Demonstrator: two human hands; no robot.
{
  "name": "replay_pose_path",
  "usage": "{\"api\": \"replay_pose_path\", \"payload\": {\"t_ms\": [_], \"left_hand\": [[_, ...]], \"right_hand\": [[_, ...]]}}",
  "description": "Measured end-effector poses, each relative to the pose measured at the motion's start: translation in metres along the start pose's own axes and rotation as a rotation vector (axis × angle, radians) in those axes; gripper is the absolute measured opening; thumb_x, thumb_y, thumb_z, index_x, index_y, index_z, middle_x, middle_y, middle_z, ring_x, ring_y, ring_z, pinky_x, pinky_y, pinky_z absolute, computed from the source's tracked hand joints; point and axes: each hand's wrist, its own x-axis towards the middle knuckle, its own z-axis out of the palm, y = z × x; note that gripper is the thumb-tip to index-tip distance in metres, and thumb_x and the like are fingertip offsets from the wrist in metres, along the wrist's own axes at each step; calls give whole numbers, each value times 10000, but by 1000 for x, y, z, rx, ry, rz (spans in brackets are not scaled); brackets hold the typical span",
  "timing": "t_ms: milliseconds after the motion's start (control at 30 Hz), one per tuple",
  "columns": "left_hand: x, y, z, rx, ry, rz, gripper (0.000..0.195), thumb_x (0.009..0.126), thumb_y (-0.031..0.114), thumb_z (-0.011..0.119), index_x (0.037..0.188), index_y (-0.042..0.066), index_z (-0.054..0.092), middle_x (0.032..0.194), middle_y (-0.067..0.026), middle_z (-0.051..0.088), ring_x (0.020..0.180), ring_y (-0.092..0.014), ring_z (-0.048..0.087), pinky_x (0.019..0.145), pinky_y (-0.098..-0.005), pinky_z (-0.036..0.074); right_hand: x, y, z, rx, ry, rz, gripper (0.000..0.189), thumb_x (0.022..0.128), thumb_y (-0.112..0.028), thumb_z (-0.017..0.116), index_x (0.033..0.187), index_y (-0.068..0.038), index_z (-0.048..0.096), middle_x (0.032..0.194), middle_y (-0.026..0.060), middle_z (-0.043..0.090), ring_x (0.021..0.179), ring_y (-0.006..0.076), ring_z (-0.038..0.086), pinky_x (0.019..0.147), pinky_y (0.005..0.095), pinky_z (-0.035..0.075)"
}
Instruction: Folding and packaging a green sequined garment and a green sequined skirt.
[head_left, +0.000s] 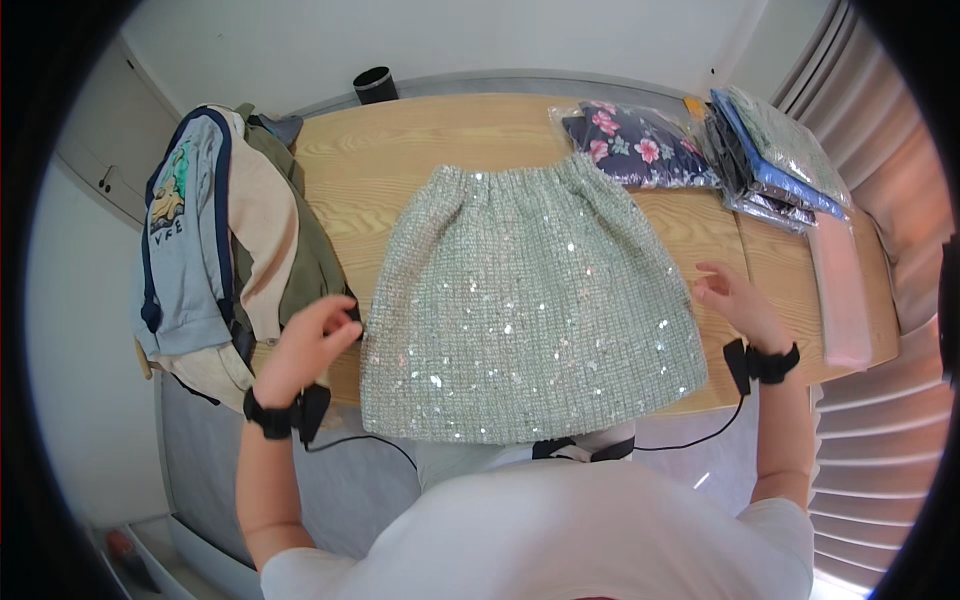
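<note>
A pale green sequined tweed skirt (525, 315) with a gathered elastic waistband lies spread flat on the wooden table (420, 124). Its waistband points away from me, and its hem hangs at the front edge. My left hand (311, 345) hovers beside the skirt's left side, fingers bent and thumb apart, holding nothing. On the other side, my right hand (731, 300) has loosely curled fingers close to the skirt's right edge. Nothing shows between those fingers; whether they touch the fabric is hard to tell. Both wrists wear black straps with cabled devices.
Sweatshirts and other garments (195, 225) are heaped at the left. A bagged floral garment (637, 146) lies at the back right, beside a stack of bagged clothes (787, 150) and a folded pink cloth (840, 292). Behind the table stands a black bin (375, 86); curtains (862, 465) hang at right.
</note>
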Motion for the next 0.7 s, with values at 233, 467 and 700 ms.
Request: {"api": "replay_pose_path", "payload": {"t_ms": [233, 467, 700], "left_hand": [[-58, -15, 68, -57, 223, -224, 377, 844, 167, 657, 1153, -8, 531, 797, -39, 572, 685, -116, 493, 638, -266, 428], [-55, -15, 83, -464, 261, -139, 358, 836, 96, 607, 1152, -50, 521, 988, -87, 631, 845, -149, 560, 783, -283, 451], [-45, 77, 81, -273, 289, 188, 376, 820, 25, 535, 1182, -70, 500, 963, -149, 634, 862, -207, 605, 790, -315, 463]], "right_hand": [[-57, 18, 68, 78, 227, 29, 591, 825, -90, 650, 1335, 13, 368, 1137, 139, 573, 1054, 206, 549, 916, 340, 440], [-53, 42, 90, 464, 383, -35, 418, 816, -83, 628, 1204, 33, 525, 1002, 156, 641, 901, 190, 611, 806, 301, 469], [-86, -45, 101, 126, 349, -244, 330, 813, -72, 626, 1130, 17, 600, 953, 159, 671, 833, 203, 646, 737, 303, 489]]}}
